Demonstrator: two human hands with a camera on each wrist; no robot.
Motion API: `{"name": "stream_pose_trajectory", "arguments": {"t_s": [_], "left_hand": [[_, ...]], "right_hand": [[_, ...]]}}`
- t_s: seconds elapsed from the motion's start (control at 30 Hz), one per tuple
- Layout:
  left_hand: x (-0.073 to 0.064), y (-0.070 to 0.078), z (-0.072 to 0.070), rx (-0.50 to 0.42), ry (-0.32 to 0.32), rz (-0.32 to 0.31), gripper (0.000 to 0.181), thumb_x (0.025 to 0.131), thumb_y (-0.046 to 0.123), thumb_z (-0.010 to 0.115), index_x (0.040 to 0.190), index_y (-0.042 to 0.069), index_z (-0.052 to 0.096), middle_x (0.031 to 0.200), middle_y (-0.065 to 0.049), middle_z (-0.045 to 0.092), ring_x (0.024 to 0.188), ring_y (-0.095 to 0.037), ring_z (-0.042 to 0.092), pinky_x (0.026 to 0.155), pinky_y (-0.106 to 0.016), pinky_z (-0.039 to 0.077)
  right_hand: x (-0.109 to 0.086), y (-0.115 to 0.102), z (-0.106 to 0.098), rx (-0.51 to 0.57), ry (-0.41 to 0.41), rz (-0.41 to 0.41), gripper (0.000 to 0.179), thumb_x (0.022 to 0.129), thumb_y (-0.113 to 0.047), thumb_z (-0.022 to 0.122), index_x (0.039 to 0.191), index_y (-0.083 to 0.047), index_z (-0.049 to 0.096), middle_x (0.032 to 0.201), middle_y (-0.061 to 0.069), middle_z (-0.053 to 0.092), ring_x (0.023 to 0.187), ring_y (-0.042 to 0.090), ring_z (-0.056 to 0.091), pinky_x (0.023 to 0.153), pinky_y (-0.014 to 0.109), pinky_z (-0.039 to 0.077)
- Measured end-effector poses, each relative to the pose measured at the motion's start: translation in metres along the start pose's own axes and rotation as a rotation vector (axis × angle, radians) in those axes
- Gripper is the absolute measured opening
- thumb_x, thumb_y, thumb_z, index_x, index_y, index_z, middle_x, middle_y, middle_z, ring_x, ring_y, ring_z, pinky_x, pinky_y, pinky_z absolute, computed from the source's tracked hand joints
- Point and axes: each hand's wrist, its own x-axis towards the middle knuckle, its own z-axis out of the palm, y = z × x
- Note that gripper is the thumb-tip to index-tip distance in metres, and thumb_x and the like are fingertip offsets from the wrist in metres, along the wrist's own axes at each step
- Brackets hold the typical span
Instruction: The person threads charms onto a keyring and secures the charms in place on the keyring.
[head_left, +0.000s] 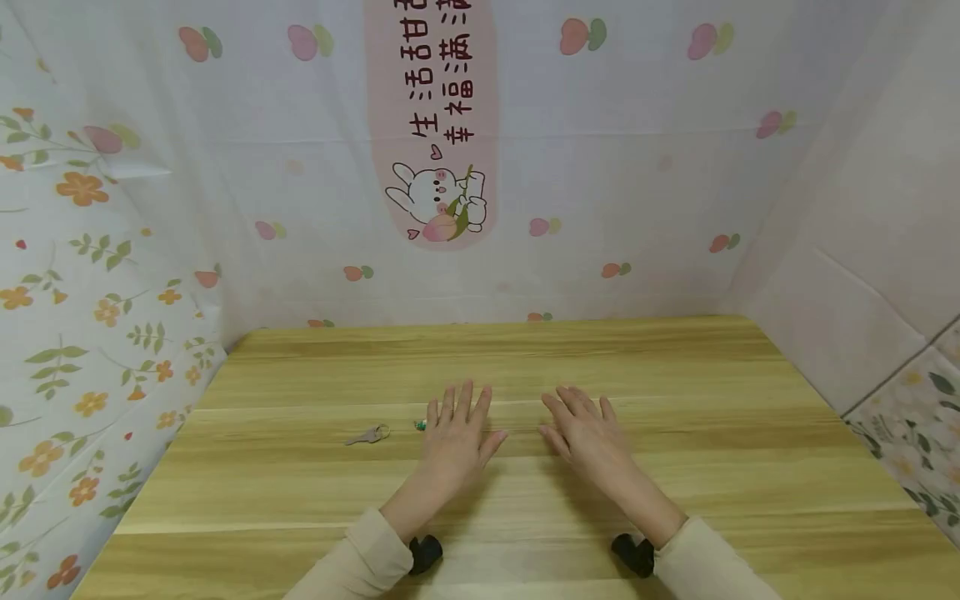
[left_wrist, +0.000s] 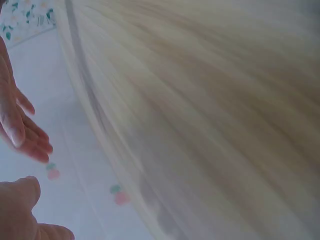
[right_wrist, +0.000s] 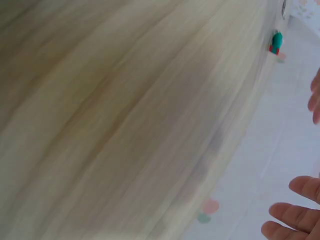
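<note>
Both hands hover over the wooden table with nothing in them. My left hand [head_left: 455, 437] has its fingers spread and pointing away from me. Just left of its fingertips, partly covered by the hand, is a small green object [head_left: 420, 425]; the right wrist view shows this green and red piece [right_wrist: 276, 42] standing out at the table's far side. Further left lies a silver key [head_left: 367, 435] with a small ring on it. My right hand [head_left: 588, 429] is held apart from the left, palm down, fingers extended and slightly bent.
The wood-grain table [head_left: 675, 358] is bordered behind by a white cloth [head_left: 637, 192] printed with fruit and a rabbit. Floral cloth [head_left: 97, 333] hangs at the left, and pale sheeting [head_left: 862, 208] at the right. Black wrist mounts [head_left: 426, 554] sit beneath both cuffs.
</note>
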Motion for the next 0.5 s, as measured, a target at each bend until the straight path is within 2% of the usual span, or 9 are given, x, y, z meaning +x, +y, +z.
{"name": "stream_pose_trajectory", "arguments": {"t_s": [0.13,0.3,0.5], "left_hand": [[-0.01,-0.023,-0.003,-0.036,0.02,-0.042,0.063,0.097,0.046,0.043,0.147,0.009,0.031,0.15,-0.023,0.027,0.138,-0.045,0.023,0.109,-0.061,0.018],[-0.022,-0.052,-0.007,-0.028,0.058,-0.072,0.058,0.097,0.04,0.046,0.143,0.005,0.038,0.145,-0.026,0.035,0.132,-0.049,0.031,0.104,-0.065,0.022],[-0.034,-0.078,-0.01,-0.024,0.091,-0.124,0.054,0.096,0.036,0.051,0.138,0.003,0.044,0.14,-0.028,0.041,0.127,-0.051,0.037,0.101,-0.067,0.025]], "right_hand": [[0.009,-0.01,0.008,0.021,-0.001,-0.036,0.039,0.087,-0.026,0.067,0.12,-0.006,0.061,0.122,0.018,0.06,0.116,0.035,0.054,0.096,0.064,0.035],[0.021,-0.024,0.018,0.089,-0.028,-0.068,0.035,0.086,-0.023,0.068,0.117,-0.008,0.063,0.116,0.014,0.063,0.113,0.032,0.056,0.096,0.064,0.035],[0.032,-0.039,0.027,0.168,-0.065,-0.091,0.032,0.086,-0.021,0.067,0.115,-0.007,0.064,0.113,0.012,0.065,0.111,0.033,0.057,0.097,0.063,0.035]]}}
